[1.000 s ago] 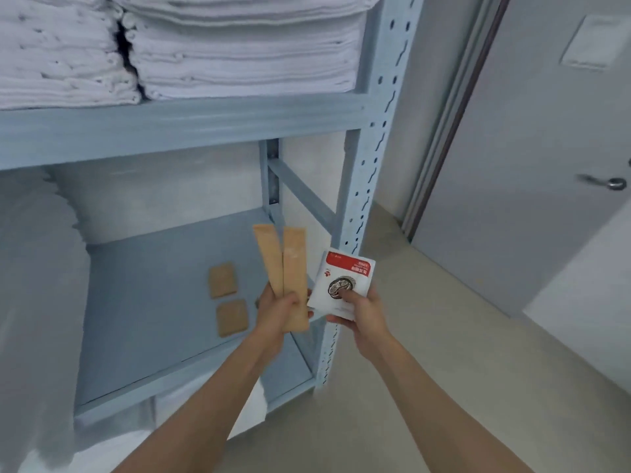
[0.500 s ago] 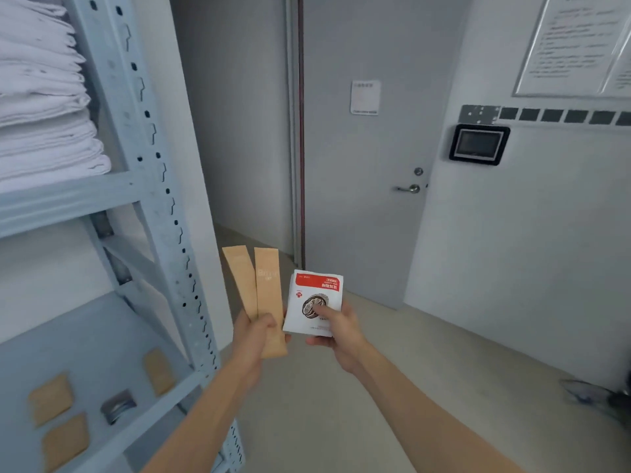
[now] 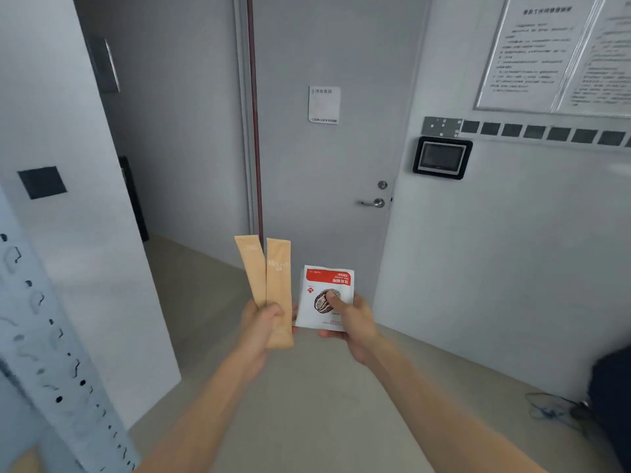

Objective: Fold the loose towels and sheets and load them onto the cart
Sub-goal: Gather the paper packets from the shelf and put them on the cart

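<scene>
My left hand (image 3: 263,322) grips two long tan stick sachets (image 3: 269,278) by their lower ends, held upright and fanned slightly apart. My right hand (image 3: 351,319) pinches a small stack of white packets with a red band (image 3: 324,291), thumb pressed on the front. Both hands are held out in front of me at mid height, close together. No towels, sheets or cart are in view.
A grey closed door (image 3: 324,165) with a lever handle (image 3: 372,203) and a small sign stands straight ahead. The perforated post of the blue metal shelf (image 3: 51,353) is at the left edge. A wall panel (image 3: 442,157) and framed notices (image 3: 546,52) hang on the right.
My view has swung right, away from the shelf with the stacked white linens toward the door. Both hands keep the same hold on the sachets and packets.
</scene>
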`<state>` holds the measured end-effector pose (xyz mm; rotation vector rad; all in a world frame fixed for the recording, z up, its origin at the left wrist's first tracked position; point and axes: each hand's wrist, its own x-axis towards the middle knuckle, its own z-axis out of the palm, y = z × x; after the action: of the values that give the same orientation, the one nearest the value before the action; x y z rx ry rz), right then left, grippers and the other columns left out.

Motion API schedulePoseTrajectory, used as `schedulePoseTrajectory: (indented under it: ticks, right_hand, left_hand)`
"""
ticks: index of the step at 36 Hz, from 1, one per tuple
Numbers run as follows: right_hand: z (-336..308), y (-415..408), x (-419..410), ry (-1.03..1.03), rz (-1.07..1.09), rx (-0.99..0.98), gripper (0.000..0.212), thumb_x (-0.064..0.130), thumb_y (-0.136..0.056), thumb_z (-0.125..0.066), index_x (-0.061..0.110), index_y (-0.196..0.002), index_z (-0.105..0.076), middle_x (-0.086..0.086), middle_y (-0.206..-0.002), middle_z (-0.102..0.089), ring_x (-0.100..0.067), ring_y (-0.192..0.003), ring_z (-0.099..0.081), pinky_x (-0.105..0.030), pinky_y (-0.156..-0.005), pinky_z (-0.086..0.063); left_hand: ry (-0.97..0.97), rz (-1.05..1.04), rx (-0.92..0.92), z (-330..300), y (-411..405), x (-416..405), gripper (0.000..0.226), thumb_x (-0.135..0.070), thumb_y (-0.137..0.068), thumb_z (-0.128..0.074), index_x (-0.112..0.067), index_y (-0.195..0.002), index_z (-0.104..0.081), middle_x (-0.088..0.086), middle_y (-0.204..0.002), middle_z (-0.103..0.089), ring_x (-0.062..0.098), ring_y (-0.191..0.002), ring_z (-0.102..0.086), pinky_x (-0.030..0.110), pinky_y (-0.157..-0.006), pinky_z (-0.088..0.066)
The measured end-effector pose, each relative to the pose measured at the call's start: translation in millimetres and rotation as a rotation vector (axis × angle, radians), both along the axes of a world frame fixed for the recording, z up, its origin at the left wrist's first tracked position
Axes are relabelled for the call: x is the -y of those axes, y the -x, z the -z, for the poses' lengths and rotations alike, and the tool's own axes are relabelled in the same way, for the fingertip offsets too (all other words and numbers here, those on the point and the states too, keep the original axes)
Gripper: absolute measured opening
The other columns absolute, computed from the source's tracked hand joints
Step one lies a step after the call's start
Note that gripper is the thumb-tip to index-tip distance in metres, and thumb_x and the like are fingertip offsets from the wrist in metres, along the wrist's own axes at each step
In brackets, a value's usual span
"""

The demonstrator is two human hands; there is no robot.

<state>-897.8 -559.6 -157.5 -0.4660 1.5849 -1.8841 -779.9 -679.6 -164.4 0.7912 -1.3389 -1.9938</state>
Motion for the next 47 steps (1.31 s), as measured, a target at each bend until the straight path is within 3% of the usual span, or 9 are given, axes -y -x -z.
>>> schedulePoseTrajectory:
  ticks: [6,19,28,34,47]
  right_hand:
    - [-11.7,87.7,37.7,-0.017,0.040,-0.004,0.025,0.020,-0.095,-0.064,0.009,-0.117,-0.062,-0.013,-0.101,-0.071,-0.026,-0.074,-0.071,-0.033,-0.054,-0.056]
    - [-13.1,271.3,118.9,0.004,-0.005,0.001,0.020,0.016,-0.090,-0.064,0.014,-0.110,-0.065,-0.004,-0.087,-0.075,-0.023,-0.069,-0.072,-0.034,-0.052,-0.056]
    - [-20.2,419.4,177.6,0.015,-0.156,0.005,0.018,0.015,-0.091,-0.063,0.014,-0.109,-0.066,-0.006,-0.090,-0.073,-0.024,-0.069,-0.071,-0.035,-0.053,-0.057]
    - [-34.0,487.9,223.8,0.025,-0.240,0.005,0.018,0.014,-0.092,-0.062,0.013,-0.109,-0.066,-0.007,-0.090,-0.074,-0.023,-0.069,-0.071,-0.034,-0.053,-0.057]
    - [-12.8,541.1,401.3,0.000,-0.379,-0.010,0.016,0.015,-0.091,-0.063,0.015,-0.107,-0.068,-0.007,-0.090,-0.076,-0.026,-0.071,-0.073,-0.037,-0.053,-0.058]
  left_hand:
    - [-0.005,0.048,0.012,-6.0,84.9,56.2,0.034,0.006,-0.086,-0.048,0.000,-0.119,-0.056,0.013,-0.086,-0.076,0.019,-0.066,-0.069,0.034,-0.056,-0.059]
    - [0.061,0.025,0.045,-15.5,265.0,138.4,0.031,0.005,-0.085,-0.049,-0.005,-0.114,-0.059,0.010,-0.084,-0.077,0.021,-0.066,-0.072,0.033,-0.052,-0.056]
    - [0.051,-0.136,0.059,-23.3,386.0,180.2,0.036,0.006,-0.087,-0.047,0.007,-0.121,-0.056,0.021,-0.094,-0.071,0.031,-0.073,-0.066,0.038,-0.062,-0.057]
    - [0.035,-0.211,0.021,-38.7,430.4,208.8,0.029,0.008,-0.087,-0.045,0.007,-0.113,-0.059,0.016,-0.081,-0.069,0.026,-0.062,-0.064,0.034,-0.052,-0.055]
    - [0.054,-0.343,0.016,-22.1,479.9,359.5,0.022,-0.001,-0.094,-0.048,0.006,-0.111,-0.060,0.013,-0.077,-0.070,0.022,-0.062,-0.066,0.034,-0.054,-0.056]
